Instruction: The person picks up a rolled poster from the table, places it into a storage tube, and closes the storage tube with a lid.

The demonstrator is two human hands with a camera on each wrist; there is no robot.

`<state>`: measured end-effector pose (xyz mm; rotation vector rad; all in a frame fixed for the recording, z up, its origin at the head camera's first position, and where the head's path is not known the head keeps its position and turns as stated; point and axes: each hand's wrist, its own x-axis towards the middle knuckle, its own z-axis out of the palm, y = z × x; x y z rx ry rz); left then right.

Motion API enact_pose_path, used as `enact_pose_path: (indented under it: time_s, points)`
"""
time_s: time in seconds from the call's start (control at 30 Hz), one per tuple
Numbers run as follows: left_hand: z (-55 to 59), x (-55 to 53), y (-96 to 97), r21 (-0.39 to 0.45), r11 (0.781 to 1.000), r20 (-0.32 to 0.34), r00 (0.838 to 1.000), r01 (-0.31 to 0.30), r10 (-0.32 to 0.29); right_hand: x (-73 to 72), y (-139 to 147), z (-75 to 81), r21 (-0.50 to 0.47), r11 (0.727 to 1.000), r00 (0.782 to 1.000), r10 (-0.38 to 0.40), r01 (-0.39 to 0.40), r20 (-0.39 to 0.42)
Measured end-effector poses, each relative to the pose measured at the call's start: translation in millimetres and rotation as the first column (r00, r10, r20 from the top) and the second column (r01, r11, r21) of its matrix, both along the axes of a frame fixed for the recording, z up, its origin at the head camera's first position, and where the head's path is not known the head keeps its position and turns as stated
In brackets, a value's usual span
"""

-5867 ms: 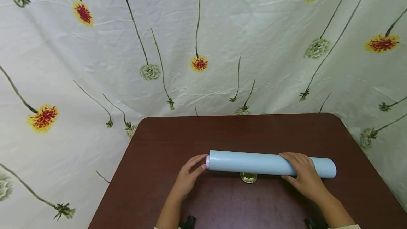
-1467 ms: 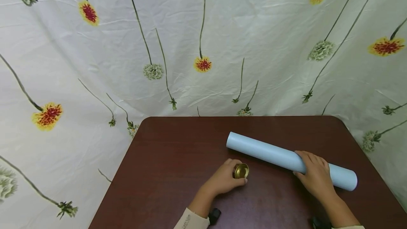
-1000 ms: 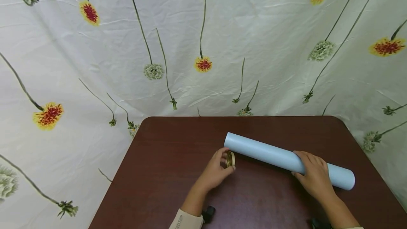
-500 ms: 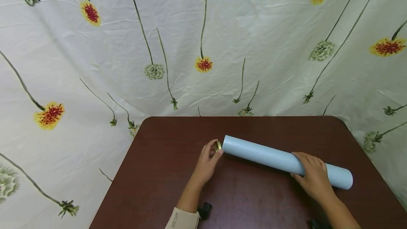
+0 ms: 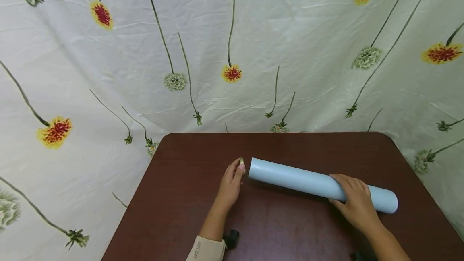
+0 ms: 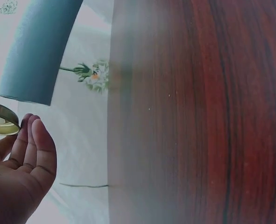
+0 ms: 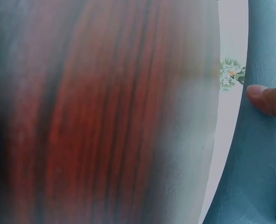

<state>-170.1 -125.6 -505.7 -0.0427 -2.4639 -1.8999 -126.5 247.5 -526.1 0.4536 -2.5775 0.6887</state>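
Observation:
A long light-blue roll [image 5: 290,176] lies at a slant in the head view, its left end farther back. My right hand [image 5: 355,202] grips it toward its right end; in the right wrist view the thumb [image 7: 268,100] presses on its wrinkled surface. Just left of the roll's left end, my left hand [image 5: 228,184] pinches a small round gold lid [image 5: 241,160], stood on edge. The left wrist view shows the lid [image 6: 4,121] at the fingertips, with a small gap to the roll's end [image 6: 30,93]. The roll's far side is hidden.
Both hands work above a dark brown wooden table [image 5: 203,152] with rounded back corners. Behind it hangs a white cloth [image 5: 308,43] printed with flowers. A black wrist device [image 5: 231,239] sits at the left wrist.
The left hand let go of the roll's left end, picked up the gold lid from the table and carried it left, turning it on edge. The roll became slanted, then shifted slightly left.

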Motion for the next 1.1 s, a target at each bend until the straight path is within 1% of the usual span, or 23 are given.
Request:
enact_pose_path:
  time_s: [0.1, 0.3, 0.57, 0.77, 0.9, 1.1]
  points:
    - [0.0, 1.3, -0.8, -0.002, 1.0, -0.013, 1.0, -0.012, 0.011, 0.0, -0.4, 0.5, -0.006, 1.0, 1.0, 0.016, -0.016, -0.01]
    - [-1.9, 1.8, -3.3, -0.005, 1.0, -0.026, 1.0, -0.011, 0.011, 0.1, -1.4, 1.1, -0.017, 0.999, 0.999, 0.037, -0.038, -0.037]
    - [-3.0, 1.5, -2.8, -0.034, 0.999, -0.02, 1.0, 0.005, -0.006, -0.5, -1.1, 0.7, -0.02, 0.999, 0.998, 0.043, -0.043, -0.036]
    - [-4.6, 1.6, -3.2, -0.049, 0.999, -0.014, 1.0, 0.014, -0.015, -1.1, -2.6, 1.7, -0.031, 0.998, 0.996, 0.059, -0.061, -0.07]
    - [-3.9, 2.7, -2.8, -0.043, 0.999, -0.001, 1.0, 0.017, -0.017, -0.9, -2.3, 2.4, -0.029, 0.998, 0.997, 0.054, -0.056, -0.058]
    - [-2.8, 4.2, -3.4, -0.038, 0.999, -0.011, 1.0, 0.026, -0.027, -0.7, -1.2, 1.9, -0.026, 0.998, 0.997, 0.055, -0.056, -0.046]
